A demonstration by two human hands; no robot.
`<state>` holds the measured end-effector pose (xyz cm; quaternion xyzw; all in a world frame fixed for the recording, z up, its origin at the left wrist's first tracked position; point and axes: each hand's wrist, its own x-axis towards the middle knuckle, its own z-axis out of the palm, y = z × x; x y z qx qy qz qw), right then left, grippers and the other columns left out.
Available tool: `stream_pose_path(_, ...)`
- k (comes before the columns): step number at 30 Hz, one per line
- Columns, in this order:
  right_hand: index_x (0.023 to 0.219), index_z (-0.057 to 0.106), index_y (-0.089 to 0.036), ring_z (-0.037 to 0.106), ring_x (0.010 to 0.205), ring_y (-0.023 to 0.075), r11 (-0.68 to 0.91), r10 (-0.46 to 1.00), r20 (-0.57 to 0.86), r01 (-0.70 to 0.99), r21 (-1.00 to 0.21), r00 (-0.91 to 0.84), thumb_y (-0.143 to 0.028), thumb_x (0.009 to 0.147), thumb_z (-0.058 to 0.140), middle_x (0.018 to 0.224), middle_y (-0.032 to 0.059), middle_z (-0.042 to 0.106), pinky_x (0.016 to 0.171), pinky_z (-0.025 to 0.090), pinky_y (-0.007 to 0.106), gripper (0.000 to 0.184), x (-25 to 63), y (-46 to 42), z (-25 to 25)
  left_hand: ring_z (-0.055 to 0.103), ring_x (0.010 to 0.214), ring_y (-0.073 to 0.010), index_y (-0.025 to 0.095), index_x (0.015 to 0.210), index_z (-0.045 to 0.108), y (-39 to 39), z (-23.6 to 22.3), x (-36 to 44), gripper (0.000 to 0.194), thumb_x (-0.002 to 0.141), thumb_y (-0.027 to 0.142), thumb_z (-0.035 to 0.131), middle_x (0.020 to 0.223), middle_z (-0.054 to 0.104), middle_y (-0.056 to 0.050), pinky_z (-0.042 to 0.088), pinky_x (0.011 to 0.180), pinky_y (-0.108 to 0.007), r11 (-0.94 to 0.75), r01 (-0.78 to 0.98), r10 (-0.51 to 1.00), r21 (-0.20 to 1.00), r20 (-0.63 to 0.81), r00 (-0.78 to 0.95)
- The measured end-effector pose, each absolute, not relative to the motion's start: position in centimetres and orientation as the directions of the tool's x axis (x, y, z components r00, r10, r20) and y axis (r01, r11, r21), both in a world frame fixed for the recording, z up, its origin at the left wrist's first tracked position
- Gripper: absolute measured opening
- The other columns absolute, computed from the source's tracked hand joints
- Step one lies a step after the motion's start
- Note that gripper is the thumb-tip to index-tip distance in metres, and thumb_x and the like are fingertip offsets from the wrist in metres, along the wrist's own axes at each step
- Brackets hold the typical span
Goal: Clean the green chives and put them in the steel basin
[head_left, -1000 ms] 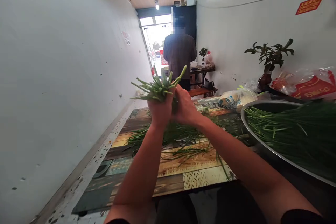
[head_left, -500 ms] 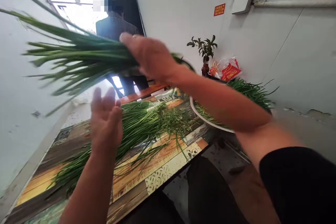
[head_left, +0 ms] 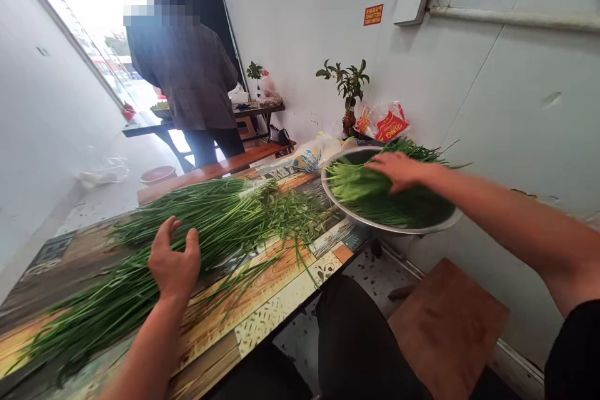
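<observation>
My left hand [head_left: 173, 262] hovers palm down, fingers apart, just over a long heap of green chives [head_left: 187, 231] spread across the patterned table [head_left: 281, 300]. It holds nothing. My right hand [head_left: 398, 170] reaches out to a round metal basin [head_left: 375, 223] at the table's right end. It lies flat, fingers stretched, on top of the chive bundle [head_left: 375, 190] inside the basin.
A person in a dark jacket [head_left: 187, 75] stands with their back to me at a far table. A small potted plant [head_left: 347, 84] and red-printed bags [head_left: 387, 125] sit behind the basin by the white wall. A brown stool [head_left: 445, 319] stands below the basin.
The bundle went from both hands to the right hand alone, which swung it right and down into the basin. My left hand dropped toward the chives on the table. The view turned right.
</observation>
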<state>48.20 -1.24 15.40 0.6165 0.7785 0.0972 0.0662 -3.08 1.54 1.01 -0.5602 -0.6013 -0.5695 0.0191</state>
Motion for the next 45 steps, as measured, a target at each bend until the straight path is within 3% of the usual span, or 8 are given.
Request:
stream_pose_path(3, 0.151, 0.037, -0.019, 0.041, 0.14, 0.0381, 0.179, 0.98, -0.123, 0.96, 0.214, -0.156, -0.028, 0.053, 0.088, 0.157, 0.0234, 0.031, 0.106, 0.041, 0.051, 0.111, 49.2, -1.0, 10.6, 0.062, 0.119, -0.0317, 0.03, 0.13, 0.057, 1.4, 0.4, -3.4, 0.05, 0.08, 0.04, 0.059, 0.125, 0.069, -0.007, 0.045, 0.107, -0.051, -0.257, 0.754, 0.626, 0.604, 0.699, -0.346)
stream_pose_path(6, 0.154, 0.031, -0.019, 0.039, 0.141, 0.0379, 0.197, 0.974, -0.145, 0.967, 0.162, -0.174, -0.035, 0.055, 0.087, 0.159, 0.0224, 0.028, 0.109, 0.038, 0.052, 0.115, 49.8, -0.4, 10.1, 0.061, 0.12, -0.0335, 0.026, 0.13, 0.057, 1.5, -0.3, -4.0, 0.051, 0.081, 0.038, 0.058, 0.126, 0.068, -0.009, 0.045, 0.107, -0.052, -0.246, 0.779, 0.598, 0.577, 0.723, -0.346)
stream_pose_path(15, 0.148, 0.044, -0.018, 0.044, 0.139, 0.0271, 0.436, 0.898, -0.121, 0.893, 0.109, -0.423, -0.03, 0.078, 0.067, 0.154, 0.0139, 0.042, 0.112, 0.039, 0.044, 0.074, 48.3, -3.1, 12.2, 0.059, 0.12, -0.0319, 0.024, 0.127, 0.058, 1.8, -0.4, -4.6, 0.053, 0.075, 0.032, 0.062, 0.124, 0.068, -0.009, 0.042, 0.108, -0.051, -0.265, 0.754, 0.575, 0.601, 0.726, -0.377)
stream_pose_path(22, 0.124, 0.066, -0.021, 0.059, 0.118, 0.0291, 0.42, 0.816, 0.395, 0.902, 0.098, -0.423, -0.035, 0.093, 0.048, 0.129, 0.0136, 0.064, 0.1, 0.046, 0.043, 0.038, 36.1, -5.0, 13.2, 0.061, 0.112, -0.0276, 0.015, 0.107, 0.069, 2.3, -1.0, -5.0, 0.036, 0.086, 0.036, 0.048, 0.114, 0.069, -0.015, 0.043, 0.104, -0.045, -0.247, 0.815, 0.71, 0.524, 0.67, -0.216)
stream_pose_path(26, 0.096, 0.073, -0.021, 0.064, 0.101, 0.0225, 0.535, 0.809, 0.325, 0.842, -0.062, -0.49, -0.029, 0.096, 0.045, 0.103, 0.009, 0.073, 0.086, 0.047, 0.032, 0.03, 25.9, -1.7, 9.6, 0.064, 0.105, -0.0273, 0.021, 0.09, 0.074, 2.4, -1.9, -5.4, 0.026, 0.086, 0.036, 0.054, 0.106, 0.073, -0.011, 0.043, 0.102, -0.045, -0.219, 0.856, 0.804, 0.468, 0.584, -0.113)
stream_pose_path(30, 0.098, 0.075, -0.019, 0.061, 0.103, 0.0217, 0.526, 0.833, 0.309, 0.829, -0.189, -0.458, -0.024, 0.095, 0.047, 0.109, 0.0075, 0.072, 0.088, 0.044, 0.032, 0.028, 19.1, 4.9, 6.0, 0.062, 0.11, -0.0296, 0.02, 0.092, 0.075, 2.2, -1.9, -5.1, 0.021, 0.083, 0.034, 0.062, 0.113, 0.072, -0.012, 0.039, 0.104, -0.048, -0.164, 0.881, 0.819, 0.444, 0.559, -0.129)
stream_pose_path(38, 0.097, 0.076, -0.019, 0.051, 0.11, 0.0289, 0.478, 0.843, 0.354, 0.867, -0.143, -0.406, -0.024, 0.09, 0.056, 0.107, 0.0118, 0.068, 0.091, 0.042, 0.041, 0.021, 15.5, 8.8, 3.2, 0.062, 0.11, -0.0283, 0.023, 0.096, 0.074, 1.9, -1.3, -4.2, 0.017, 0.085, 0.031, 0.064, 0.11, 0.073, -0.009, 0.037, 0.104, -0.047, -0.152, 0.904, 0.77, 0.399, 0.622, -0.145)
stream_pose_path(45, 0.092, 0.077, -0.019, 0.063, 0.085, 0.0209, 0.665, 0.746, 0.521, 0.455, -0.592, -0.414, -0.035, 0.086, 0.064, 0.089, 0.0076, 0.073, 0.079, 0.048, 0.034, 0.022, 17.7, 7.1, 2.7, 0.062, 0.113, -0.0208, 0.027, 0.114, 0.068, 1.3, -0.5, -2.8, 0.026, 0.094, 0.037, 0.056, 0.113, 0.074, -0.004, 0.03, 0.11, -0.042, -0.369, 0.898, 0.633, 0.241, 0.772, 0.053)
